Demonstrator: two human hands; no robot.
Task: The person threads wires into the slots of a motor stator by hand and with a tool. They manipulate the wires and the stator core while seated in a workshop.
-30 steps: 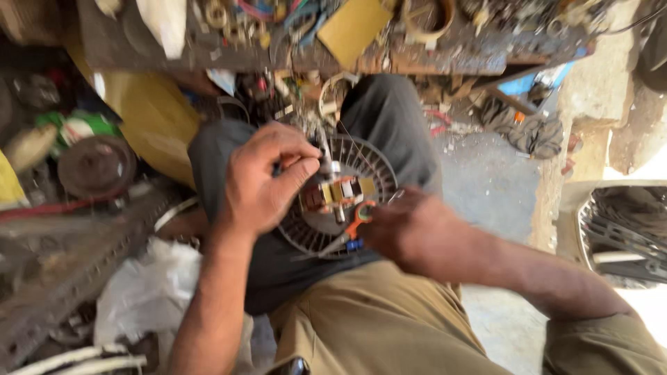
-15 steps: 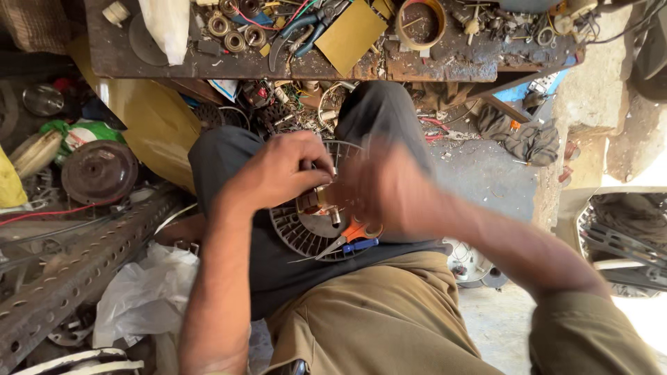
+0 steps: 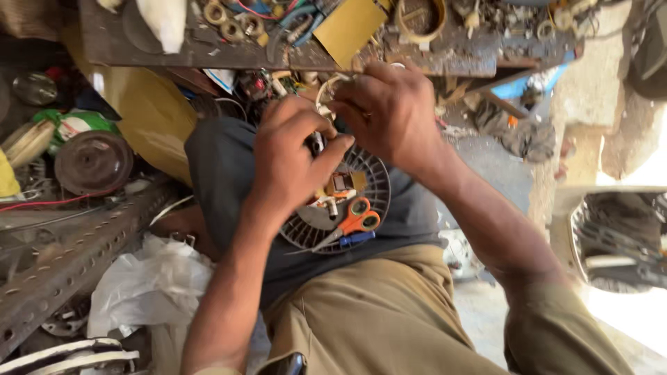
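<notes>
Change: my right hand (image 3: 389,114) has come up off my lap to meet my left hand (image 3: 292,163).
Grip: both pinch a small part (hidden) above the fan grille (image 3: 347,215).
Scissors (image 3: 351,222): resting loose on it.

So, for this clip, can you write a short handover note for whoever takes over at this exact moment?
Left hand: closed, fingers pinching something small above the round grey slotted fan grille resting on the lap; what it pinches is hidden.
Right hand: curled close against the left, over the grille's upper edge; its grip cannot be made out.
On the grille: a small motor block with orange parts, orange-handled scissors and a blue-handled tool.
Done: the motor sits exposed on the grille.
Left: the fine work at the fingertips looks unfinished; scissors and tool lie unused.
</notes>
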